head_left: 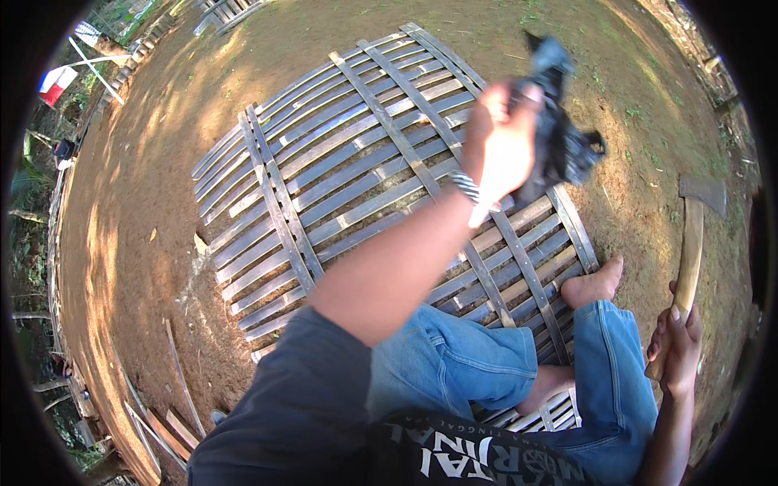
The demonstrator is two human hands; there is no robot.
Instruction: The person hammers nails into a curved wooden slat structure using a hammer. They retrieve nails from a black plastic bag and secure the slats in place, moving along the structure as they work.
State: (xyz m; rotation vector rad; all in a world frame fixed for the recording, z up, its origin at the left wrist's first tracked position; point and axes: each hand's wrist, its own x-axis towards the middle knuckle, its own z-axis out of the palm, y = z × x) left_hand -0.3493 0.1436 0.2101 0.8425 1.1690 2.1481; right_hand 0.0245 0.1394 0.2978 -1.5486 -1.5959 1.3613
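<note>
My left hand (504, 146) is raised over the slatted panel and gripped on a black plastic bag (554, 134). Both are smeared by motion, and the bag's contents are hidden. At the right, my right hand (679, 344) wraps round the lower wooden handle of a hatchet (691, 251), its metal head pointing away from me. Beneath my left arm lies the slatted panel (365, 178) of split bamboo-like strips, with several crosspieces fastened over them. My forearm and legs hide part of it.
My bare foot (596, 282) rests at the panel's right edge. Loose strips (182, 381) lie on the bare earth (154, 243) at the left. A red and white flag (57, 85) on poles stands far left, and another slatted piece (227, 12) lies at the back.
</note>
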